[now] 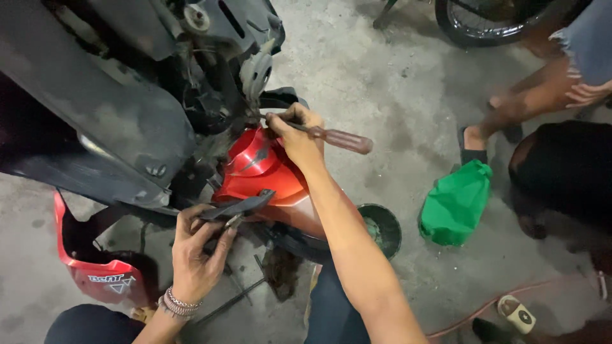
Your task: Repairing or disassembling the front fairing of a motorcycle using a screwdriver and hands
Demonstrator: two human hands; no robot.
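— Concrete floor (395, 83), grey and stained, runs under everything; what sits at the middle of it?

— A screwdriver (335, 138) with a dark red handle, its shaft reaching left into the scooter's grey underside (255, 73), just above the red body panel (268, 172). The right hand (296, 137) is closed around the shaft near the tip, with the handle sticking out free to the right.

— And the other hand?

— The left hand (194, 251) pinches a dark plastic trim piece (236, 207) at the red panel's lower edge, fingers curled on it.

— How would you judge good form for this?

— I'd keep the shaft square to the fastener and press inward while turning, so the tip doesn't slip onto the paint. Holding the trim steady helps. The fastener itself is hidden.

— What's around?

— A loose red fairing (95, 267) lies at lower left, a green plastic container (456, 204) and a dark round pan (382, 226) to the right, and another person's legs (523, 105) beyond.
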